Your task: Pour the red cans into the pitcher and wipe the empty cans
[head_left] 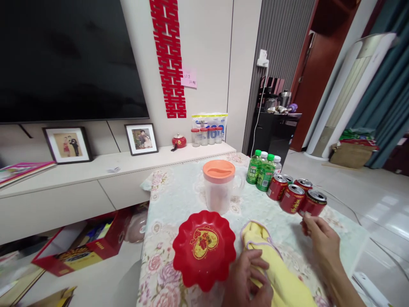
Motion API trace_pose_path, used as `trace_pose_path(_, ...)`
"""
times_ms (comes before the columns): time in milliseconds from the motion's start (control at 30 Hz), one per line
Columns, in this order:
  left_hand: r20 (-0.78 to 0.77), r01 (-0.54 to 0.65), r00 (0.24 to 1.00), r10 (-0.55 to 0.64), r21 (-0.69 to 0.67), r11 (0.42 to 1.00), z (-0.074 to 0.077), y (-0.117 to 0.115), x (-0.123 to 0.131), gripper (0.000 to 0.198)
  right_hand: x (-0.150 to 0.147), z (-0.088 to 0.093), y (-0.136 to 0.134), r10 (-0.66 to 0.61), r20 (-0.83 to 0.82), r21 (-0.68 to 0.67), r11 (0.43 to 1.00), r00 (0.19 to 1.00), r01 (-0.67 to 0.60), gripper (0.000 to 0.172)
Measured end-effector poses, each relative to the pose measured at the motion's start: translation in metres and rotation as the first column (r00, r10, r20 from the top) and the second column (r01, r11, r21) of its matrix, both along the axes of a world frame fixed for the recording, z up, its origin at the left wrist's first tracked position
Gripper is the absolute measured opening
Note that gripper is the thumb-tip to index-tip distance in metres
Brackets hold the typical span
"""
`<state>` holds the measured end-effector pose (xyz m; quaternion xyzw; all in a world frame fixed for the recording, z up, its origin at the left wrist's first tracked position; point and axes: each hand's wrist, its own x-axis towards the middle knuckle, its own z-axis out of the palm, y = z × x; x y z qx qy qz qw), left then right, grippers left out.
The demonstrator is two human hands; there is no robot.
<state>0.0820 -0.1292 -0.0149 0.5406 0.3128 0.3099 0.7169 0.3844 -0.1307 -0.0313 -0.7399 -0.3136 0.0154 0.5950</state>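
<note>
My left hand [248,279] is at the bottom of the head view, fingers loosely bent and apart, beside a yellow cloth [277,268] with a pale purple edge. Left of it lies a red scalloped plate [220,251] with a gold heart design. My right hand [322,238] has thumb and fingers pinched together just in front of the red drink cans [292,199]. Something small may be at those fingertips; I cannot make it out. A clear plastic pitcher [219,194] with an orange lid stands upright behind the plate.
Green-labelled bottles [264,175] stand beside the cans at the table's back right. A flowered tablecloth [159,264] covers the table. Behind it, a white cabinet [128,170] carries picture frames, a red pot [179,141] and lidded jars [204,137]. An open red box [83,243] is lower left.
</note>
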Motion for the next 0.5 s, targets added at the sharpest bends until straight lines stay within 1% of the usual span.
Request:
trace_pose_path(67, 0.046, -0.057, 0.997, 0.055, 0.039, 0.998, 0.017, 0.007, -0.003, 0.06, -0.009, 0.003, 0.005, 0.125, -0.021, -0.005, 0.992, 0.992, -0.125, 0.052)
trace_pose_path(133, 0.076, -0.123, 0.99, 0.118, 0.066, 0.99, 0.035, 0.015, -0.007, 0.056, -0.018, 0.006, 0.009, 0.216, -0.042, -0.015, 0.976, 0.975, -0.217, 0.055)
trace_pose_path(200, 0.079, -0.191, 0.979, 0.187, 0.058, 0.98, 0.052, 0.024, -0.011, 0.054, -0.026, 0.009, 0.012, 0.272, -0.043, -0.039, 0.961, 0.961, -0.273, 0.057)
trace_pose_path(267, 0.068, -0.258, 0.964, 0.255, 0.036, 0.965, 0.065, 0.032, -0.014, 0.051, -0.032, 0.012, 0.014, 0.302, -0.037, -0.075, 0.95, 0.953, -0.304, 0.057)
trace_pose_path(367, 0.051, -0.36, 0.932, 0.358, 0.053, 0.931, 0.076, 0.045, -0.019, 0.048, -0.039, 0.015, 0.015, 0.326, -0.024, -0.133, 0.936, 0.945, -0.326, 0.057)
trace_pose_path(433, 0.013, -0.422, 0.906, 0.423, 0.109, 0.9, 0.077, 0.054, -0.022, 0.049, -0.043, 0.016, 0.016, 0.337, -0.012, -0.169, 0.927, 0.941, -0.334, 0.057)
trace_pose_path(500, -0.034, -0.473, 0.874, 0.486, 0.178, 0.863, 0.074, 0.064, -0.024, 0.053, -0.045, 0.018, 0.016, 0.344, 0.001, -0.201, 0.92, 0.939, -0.336, 0.057)
